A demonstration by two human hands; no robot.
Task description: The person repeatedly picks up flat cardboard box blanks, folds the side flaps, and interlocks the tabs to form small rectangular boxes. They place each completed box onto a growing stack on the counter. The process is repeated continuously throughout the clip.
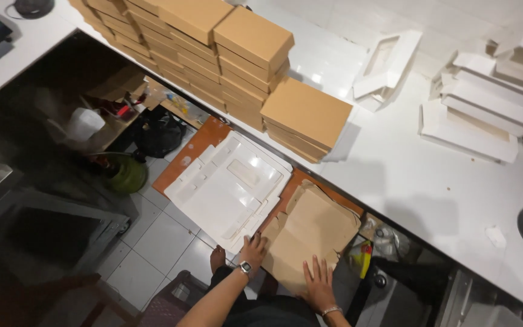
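My left hand (253, 247), with a watch on the wrist, rests fingers-down where a stack of flat white box blanks (230, 186) meets a stack of flat brown cardboard blanks (315, 230). My right hand (318, 282), a bracelet on its wrist, lies spread flat on the near end of the brown blanks. Both stacks sit on an orange-brown board (190, 152) beside the white counter (419, 181). Neither hand grips anything.
Tall stacks of closed brown boxes (213, 51) and a lower stack (307, 116) stand on the counter. White folded boxes (491, 106) and an open white tray box (388, 60) lie further along. A green rounded object (126, 174) sits on the tiled floor.
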